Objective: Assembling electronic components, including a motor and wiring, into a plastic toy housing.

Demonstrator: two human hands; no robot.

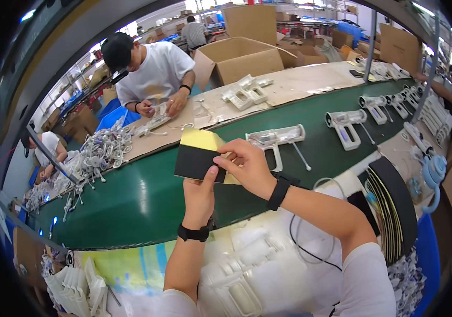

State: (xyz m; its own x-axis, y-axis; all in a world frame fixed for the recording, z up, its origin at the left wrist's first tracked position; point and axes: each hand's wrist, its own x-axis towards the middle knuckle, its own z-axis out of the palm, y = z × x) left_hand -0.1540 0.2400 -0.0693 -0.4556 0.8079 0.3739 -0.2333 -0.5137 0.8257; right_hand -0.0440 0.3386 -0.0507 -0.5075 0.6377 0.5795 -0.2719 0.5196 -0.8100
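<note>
In front of me, above the green conveyor belt (pixel 146 203), I hold a black foam sheet (pixel 197 162) with yellow paper backing (pixel 200 138) showing along its top. My left hand (pixel 199 196) grips it from below, thumb on the black face. At its right edge, the thumb and fingers of my right hand (pixel 244 162) pinch the sheet. Just behind my right hand, a white plastic gun-shaped housing (pixel 281 136) lies on the belt, partly covered by the hand. Several similar housings (pixel 346 127) lie farther right on the belt.
A stack of black-and-yellow foam sheets (pixel 392 208) stands right of my right arm, near a blue bottle (pixel 434 171). Below my arms lie clear-wrapped white housings (pixel 236 285). Across the belt a person (pixel 157 74) handles parts beside a heap of small parts (pixel 107 145).
</note>
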